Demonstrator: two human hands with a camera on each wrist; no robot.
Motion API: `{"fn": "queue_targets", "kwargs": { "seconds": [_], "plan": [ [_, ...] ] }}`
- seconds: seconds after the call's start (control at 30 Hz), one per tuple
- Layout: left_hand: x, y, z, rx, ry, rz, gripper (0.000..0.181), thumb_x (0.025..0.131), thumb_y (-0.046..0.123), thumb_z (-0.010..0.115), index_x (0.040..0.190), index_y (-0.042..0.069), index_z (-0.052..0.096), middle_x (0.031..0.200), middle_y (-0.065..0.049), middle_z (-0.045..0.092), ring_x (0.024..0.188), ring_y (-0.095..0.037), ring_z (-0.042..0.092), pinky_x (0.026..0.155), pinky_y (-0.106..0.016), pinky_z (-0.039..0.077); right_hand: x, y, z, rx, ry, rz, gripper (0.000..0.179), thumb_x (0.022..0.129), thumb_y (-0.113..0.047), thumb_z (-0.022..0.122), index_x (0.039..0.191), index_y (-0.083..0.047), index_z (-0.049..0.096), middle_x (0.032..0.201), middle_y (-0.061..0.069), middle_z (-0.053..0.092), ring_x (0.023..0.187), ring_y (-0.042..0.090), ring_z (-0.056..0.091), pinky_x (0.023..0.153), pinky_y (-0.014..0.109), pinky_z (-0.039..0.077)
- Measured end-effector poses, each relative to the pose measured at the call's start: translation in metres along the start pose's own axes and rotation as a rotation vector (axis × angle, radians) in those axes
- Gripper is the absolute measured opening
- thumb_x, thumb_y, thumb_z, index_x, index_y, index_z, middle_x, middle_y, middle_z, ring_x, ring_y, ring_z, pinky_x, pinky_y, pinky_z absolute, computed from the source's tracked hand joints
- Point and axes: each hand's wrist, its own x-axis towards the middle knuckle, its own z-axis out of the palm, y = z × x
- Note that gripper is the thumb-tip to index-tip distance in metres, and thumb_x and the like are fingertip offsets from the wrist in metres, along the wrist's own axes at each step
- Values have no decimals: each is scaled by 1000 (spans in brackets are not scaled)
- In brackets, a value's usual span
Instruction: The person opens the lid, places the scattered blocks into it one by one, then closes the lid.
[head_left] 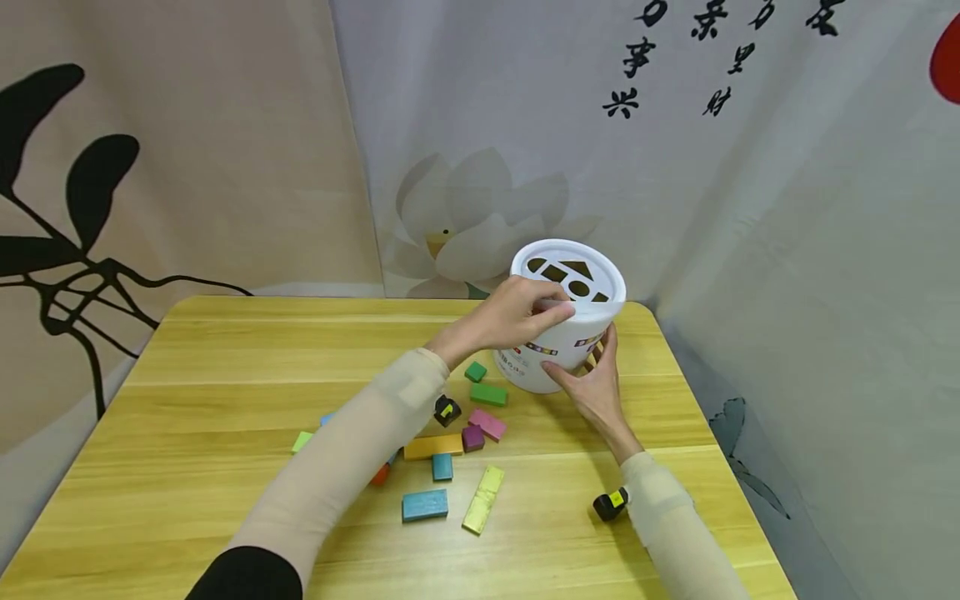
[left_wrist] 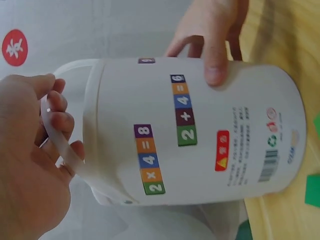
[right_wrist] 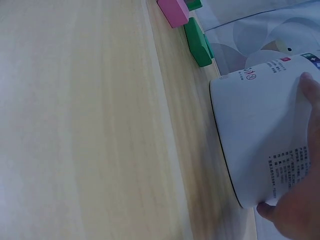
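Observation:
A white bucket [head_left: 551,360] with printed sums on its side and shaped holes in its lid [head_left: 557,268] stands at the table's back right. It leans slightly. My left hand [head_left: 517,315] is at its rim; in the left wrist view the fingers curl round the bucket's white handle [left_wrist: 64,146]. Lower down, my right hand [head_left: 597,390] holds the bucket's side, thumb on the front and fingers round the right. The right wrist view shows the thumb [right_wrist: 311,87] against the wall. The bucket's inside is too dark to make out.
Left of the bucket lie coloured wooden blocks: green [head_left: 489,394], pink [head_left: 487,424], purple [head_left: 473,438], orange [head_left: 432,447], blue [head_left: 424,506] and yellow [head_left: 483,500]. A small black-and-yellow object [head_left: 611,504] lies by the right forearm. Printed cloth [head_left: 480,100] hangs behind the table [head_left: 555,533].

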Motion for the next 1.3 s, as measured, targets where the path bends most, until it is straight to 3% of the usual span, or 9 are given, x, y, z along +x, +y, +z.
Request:
{"fn": "queue_targets", "kwargs": {
  "seconds": [0.13,0.3,0.43,0.67,0.77,0.9,0.97,1.17,1.3],
  "plan": [
    [6,2,0,-125,27,-68,23,114,24,67,114,6,81,113,-9,85,96,-21,80,88,-31,61,-1,-2,0,3,-18,11,127,88,-18,97,179,-38,10,186,11,23,170,44,31,135,68,33],
    [13,2,1,-272,61,-143,26,115,25,67,115,3,81,115,-14,84,100,-28,79,87,-28,56,-2,0,-2,21,-27,-16,128,87,-21,98,177,-45,11,186,1,23,171,39,32,135,65,35],
    [18,4,-1,-349,83,-173,25,115,24,66,118,3,80,119,-17,84,109,-29,81,90,-27,57,-3,1,-4,35,-34,-47,127,86,-22,99,176,-49,14,185,-4,25,168,36,36,133,64,37],
    [24,4,-4,-485,132,-213,26,116,22,64,121,1,79,114,-14,82,115,-46,75,93,-29,56,-2,0,-6,34,-47,-73,125,86,-25,100,176,-48,16,184,-6,26,166,36,39,132,65,38],
    [24,3,-6,-505,154,-233,29,117,25,63,124,1,79,108,-12,78,104,-32,74,92,-30,54,-1,0,-7,36,-53,-74,127,86,-24,99,177,-47,14,185,-4,24,166,37,38,133,65,38],
    [24,4,-8,-541,191,-249,30,117,25,63,126,1,79,97,-12,69,90,-14,60,84,-26,49,-1,-1,-10,32,-55,-74,126,86,-23,99,176,-48,15,185,-3,24,168,37,35,135,66,34],
    [24,7,-10,-568,207,-249,29,117,24,63,126,0,78,94,-12,65,88,-14,58,82,-26,47,-1,-4,-12,25,-53,-77,126,85,-23,99,176,-47,16,185,-4,24,169,36,34,136,66,32],
    [23,18,-21,-645,239,-243,32,117,20,61,127,-7,75,93,3,65,91,-11,55,88,-31,47,0,-17,-16,3,-46,-105,130,83,-24,100,176,-50,14,185,-7,25,170,34,34,137,65,31],
    [19,27,-31,-702,260,-236,32,117,16,59,128,-12,72,91,5,62,89,-12,52,88,-31,43,1,-29,-14,11,-55,-153,131,82,-19,100,177,-49,14,184,-7,25,170,34,34,136,66,30]
  ]
}}
